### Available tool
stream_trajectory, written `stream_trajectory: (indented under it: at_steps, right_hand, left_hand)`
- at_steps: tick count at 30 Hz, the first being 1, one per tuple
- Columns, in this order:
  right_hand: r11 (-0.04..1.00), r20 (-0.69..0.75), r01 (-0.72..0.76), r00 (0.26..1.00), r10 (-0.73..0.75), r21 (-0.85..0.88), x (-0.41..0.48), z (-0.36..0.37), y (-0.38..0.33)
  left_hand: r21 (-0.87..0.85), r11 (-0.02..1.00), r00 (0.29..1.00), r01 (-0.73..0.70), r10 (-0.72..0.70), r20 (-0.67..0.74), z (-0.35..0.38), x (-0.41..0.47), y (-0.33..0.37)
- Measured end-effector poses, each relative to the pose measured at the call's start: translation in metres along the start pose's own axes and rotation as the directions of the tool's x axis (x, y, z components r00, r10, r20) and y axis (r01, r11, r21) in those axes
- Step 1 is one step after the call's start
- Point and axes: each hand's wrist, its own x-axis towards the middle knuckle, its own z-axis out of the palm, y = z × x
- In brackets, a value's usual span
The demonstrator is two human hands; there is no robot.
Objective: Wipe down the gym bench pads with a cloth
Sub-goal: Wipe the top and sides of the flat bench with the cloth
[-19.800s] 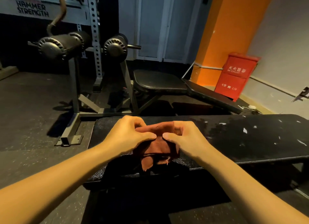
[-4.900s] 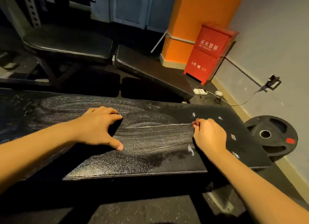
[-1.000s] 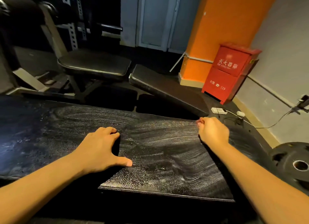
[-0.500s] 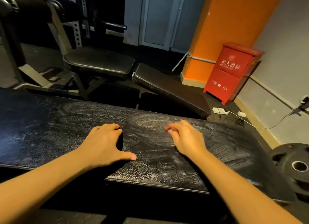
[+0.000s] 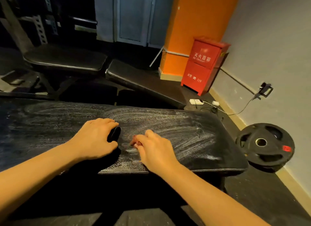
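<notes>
A long black bench pad (image 5: 176,129) lies across the view in front of me, covered with whitish wet wipe streaks. My right hand (image 5: 153,150) presses on the pad near its front edge, fingers curled round a balled reddish-brown cloth (image 5: 134,141); only a small bit of cloth shows past the fingertips. My left hand (image 5: 96,138) rests on the pad just to the left, fingers bent and spread, thumb out, holding nothing.
A second black bench with seat pad (image 5: 65,60) and sloping back pad (image 5: 144,86) stands behind. A red fire-extinguisher box (image 5: 203,65) sits by the orange pillar. A black weight plate (image 5: 265,145) lies on the floor at right, with a power strip (image 5: 196,101) and cables by the wall.
My right hand with the cloth has swept leftward and toward me across the pad, ending close beside my left hand. The left hand has stayed planted. My view shifted slightly right.
</notes>
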Motion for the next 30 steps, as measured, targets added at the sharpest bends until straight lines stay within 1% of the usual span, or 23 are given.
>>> stream_trajectory:
  at_steps: [2,3,5,6,7,8,9,10,12,14,15,16,18,20,21,22,23,24,26,27,28,29,30]
  right_hand:
    - [0.978,-0.106,-0.196,0.976,0.188,-0.07,-0.012,-0.006,0.065]
    - [0.937,-0.161,-0.335,0.935,0.317,-0.104,-0.018,-0.012,0.105]
    - [0.795,-0.22,-0.592,0.799,0.56,-0.129,-0.036,-0.028,0.181]
    - [0.747,-0.237,-0.657,0.745,0.623,-0.102,-0.047,-0.035,0.202]
    - [0.724,-0.261,-0.683,0.718,0.645,-0.092,-0.054,-0.037,0.207]
    - [0.722,-0.282,-0.685,0.715,0.64,-0.098,-0.059,-0.037,0.195]
    - [0.758,-0.278,-0.645,0.749,0.601,-0.097,-0.062,-0.034,0.172]
    - [0.814,-0.246,-0.576,0.802,0.545,-0.073,-0.064,-0.029,0.143]
    - [0.933,-0.164,-0.357,0.924,0.346,-0.04,-0.078,-0.021,0.084]
    - [0.976,-0.127,-0.208,0.972,0.199,-0.062,-0.099,-0.014,0.069]
    - [0.973,-0.166,-0.218,0.965,0.203,-0.076,-0.108,-0.016,0.081]
    - [0.955,-0.221,-0.283,0.941,0.257,-0.093,-0.115,-0.02,0.103]
    - [0.868,-0.286,-0.483,0.853,0.436,-0.115,-0.129,-0.031,0.155]
    - [0.73,-0.323,-0.667,0.731,0.602,-0.149,-0.138,-0.043,0.198]
    - [0.685,-0.349,-0.711,0.689,0.635,-0.158,-0.138,-0.045,0.206]
    - [0.667,-0.367,-0.726,0.675,0.64,-0.171,-0.133,-0.044,0.2]
    - [0.691,-0.362,-0.702,0.698,0.618,-0.173,-0.126,-0.041,0.184]
    - [0.752,-0.338,-0.643,0.746,0.574,-0.142,-0.119,-0.036,0.163]
    - [0.904,-0.258,-0.427,0.877,0.406,-0.029,-0.11,-0.026,0.113]
    - [0.95,-0.214,-0.313,0.927,0.307,0.009,-0.11,-0.022,0.097]
    - [0.972,-0.188,-0.236,0.954,0.235,0.018,-0.11,-0.021,0.095]
    - [0.975,-0.195,-0.221,0.956,0.221,0.022,-0.109,-0.023,0.107]
    - [0.959,-0.219,-0.284,0.935,0.281,0.015,-0.105,-0.026,0.129]
  left_hand:
    - [-0.007,1.0,0.999,-0.029,0.029,0.023,0.003,0.003,0.008]
    - [-0.013,0.999,0.999,-0.04,0.041,0.033,0.004,0.004,0.013]
    - [-0.025,0.997,0.997,-0.068,0.069,0.034,0.008,0.007,0.021]
    - [-0.033,0.996,0.996,-0.083,0.084,0.026,0.011,0.009,0.026]
    - [-0.042,0.994,0.995,-0.098,0.099,0.019,0.012,0.012,0.031]
    - [-0.051,0.992,0.993,-0.116,0.117,0.018,0.015,0.015,0.035]
    - [-0.059,0.99,0.991,-0.132,0.133,0.02,0.017,0.019,0.04]
    - [-0.07,0.987,0.989,-0.147,0.148,0.022,0.02,0.023,0.045]
    - [-0.087,0.981,0.984,-0.174,0.177,0.028,0.025,0.032,0.057]
    - [-0.081,0.979,0.98,-0.189,0.193,0.044,0.028,0.038,0.068]
    - [-0.07,0.978,0.978,-0.198,0.202,0.053,0.03,0.041,0.073]
    - [-0.055,0.976,0.976,-0.209,0.212,0.059,0.032,0.043,0.077]
    - [-0.02,0.975,0.973,-0.223,0.224,0.063,0.036,0.045,0.081]
    - [-0.002,0.975,0.973,-0.221,0.22,0.064,0.036,0.046,0.081]
    - [0.0,0.976,0.974,-0.218,0.218,0.067,0.036,0.045,0.081]
    - [0.003,0.976,0.973,-0.218,0.217,0.073,0.035,0.045,0.081]
    - [0.007,0.976,0.973,-0.219,0.218,0.078,0.034,0.045,0.082]
    - [0.01,0.976,0.973,-0.219,0.217,0.081,0.034,0.046,0.082]
    - [0.01,0.977,0.974,-0.215,0.213,0.082,0.034,0.046,0.083]
    - [0.01,0.977,0.974,-0.215,0.213,0.08,0.035,0.046,0.083]
    - [0.009,0.977,0.974,-0.214,0.213,0.077,0.035,0.045,0.083]
    - [0.006,0.977,0.974,-0.213,0.212,0.079,0.035,0.044,0.083]
    - [-0.001,0.978,0.974,-0.21,0.209,0.084,0.035,0.043,0.083]
